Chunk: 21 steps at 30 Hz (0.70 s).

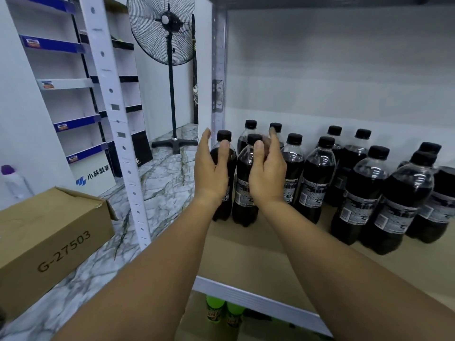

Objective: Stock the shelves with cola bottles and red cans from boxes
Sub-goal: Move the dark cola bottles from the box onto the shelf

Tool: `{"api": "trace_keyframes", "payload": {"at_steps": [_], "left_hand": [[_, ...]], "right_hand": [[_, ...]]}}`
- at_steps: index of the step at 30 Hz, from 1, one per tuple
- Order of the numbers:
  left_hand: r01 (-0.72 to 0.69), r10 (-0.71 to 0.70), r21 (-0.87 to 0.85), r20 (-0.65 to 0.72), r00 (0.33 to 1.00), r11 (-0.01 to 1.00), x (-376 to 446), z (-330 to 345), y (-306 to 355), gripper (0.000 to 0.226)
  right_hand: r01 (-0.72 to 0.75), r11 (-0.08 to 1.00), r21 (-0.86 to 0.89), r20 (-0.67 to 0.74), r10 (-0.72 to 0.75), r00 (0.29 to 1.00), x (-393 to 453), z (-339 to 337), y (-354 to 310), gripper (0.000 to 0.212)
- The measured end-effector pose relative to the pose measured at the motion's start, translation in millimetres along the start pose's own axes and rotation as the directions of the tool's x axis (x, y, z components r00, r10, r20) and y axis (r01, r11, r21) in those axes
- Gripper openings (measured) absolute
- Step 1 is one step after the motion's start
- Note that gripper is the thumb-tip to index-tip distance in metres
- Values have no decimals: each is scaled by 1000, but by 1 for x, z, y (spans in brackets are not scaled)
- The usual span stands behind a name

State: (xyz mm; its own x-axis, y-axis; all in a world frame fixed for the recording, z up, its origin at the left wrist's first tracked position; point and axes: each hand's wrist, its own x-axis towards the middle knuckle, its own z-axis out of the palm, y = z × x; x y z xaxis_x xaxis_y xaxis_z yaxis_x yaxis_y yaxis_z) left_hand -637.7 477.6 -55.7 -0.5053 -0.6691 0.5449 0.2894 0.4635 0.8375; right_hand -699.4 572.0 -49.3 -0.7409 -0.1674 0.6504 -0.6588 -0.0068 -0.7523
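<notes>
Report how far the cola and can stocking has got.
Done: about a dozen cola bottles stand on the shelf. In hand: left hand and right hand are open at the two leftmost front bottles, not gripping. Left: no red cans visible; the shelf's front is bare.

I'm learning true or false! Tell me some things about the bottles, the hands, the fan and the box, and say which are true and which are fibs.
1. The cola bottles have black caps. True.
2. The bottles lie on their sides. False: they stand upright on the shelf.
3. A fan stands on the floor. True.
4. The cardboard box sits on the shelf. False: it is left of the shelf, off it.
5. The left hand and right hand are at the leftmost bottles. True.
</notes>
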Motion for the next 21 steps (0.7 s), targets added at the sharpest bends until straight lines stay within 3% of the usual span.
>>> {"api": "trace_keyframes", "payload": {"at_steps": [4,12,16,21], "left_hand": [[5,-5,-28,18,1000,1000,-41,-20,6,69],[-138,135,87,36,990,987,-185,-35,31,34],[11,-13,34,76,997,999,-276,-32,20,22],[295,-299,99,35,954,951,-384,-22,-17,20]], "right_hand": [[-3,999,32,71,1,997,-25,-31,-18,57],[-72,996,48,137,64,988,-145,-132,-37,38],[-167,986,5,118,166,979,-226,-183,-25,32],[-400,914,-73,-94,393,915,-330,-244,18,30]]}}
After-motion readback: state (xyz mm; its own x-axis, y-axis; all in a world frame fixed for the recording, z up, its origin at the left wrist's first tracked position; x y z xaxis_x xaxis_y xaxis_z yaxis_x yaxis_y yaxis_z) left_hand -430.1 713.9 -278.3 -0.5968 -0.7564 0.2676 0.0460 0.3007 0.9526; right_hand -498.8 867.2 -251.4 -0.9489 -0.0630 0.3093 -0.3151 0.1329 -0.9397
